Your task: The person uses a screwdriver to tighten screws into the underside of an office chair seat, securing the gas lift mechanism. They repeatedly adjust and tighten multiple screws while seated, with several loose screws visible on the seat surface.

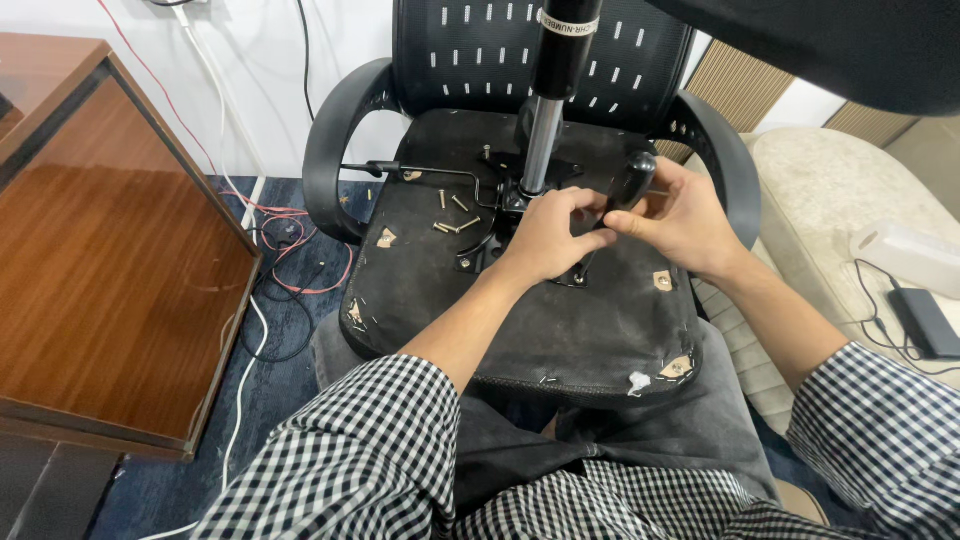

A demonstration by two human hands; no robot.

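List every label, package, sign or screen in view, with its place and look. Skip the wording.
Label band: narrow white strip with dark print, wrapped around the black gas cylinder at top centre, above the upturned seat.
Paper tags: small tan scraps stapled along the seat's black underside, near its corners.
Dark flat device: on the beige sofa at right; whether it has a screen cannot be told.
No signs or packages.

A narrow white label band (568, 22) with dark print wraps around the black cylinder of the chair's gas column, near the top of the view. No packages, signs or screens show anywhere else around the upturned chair.
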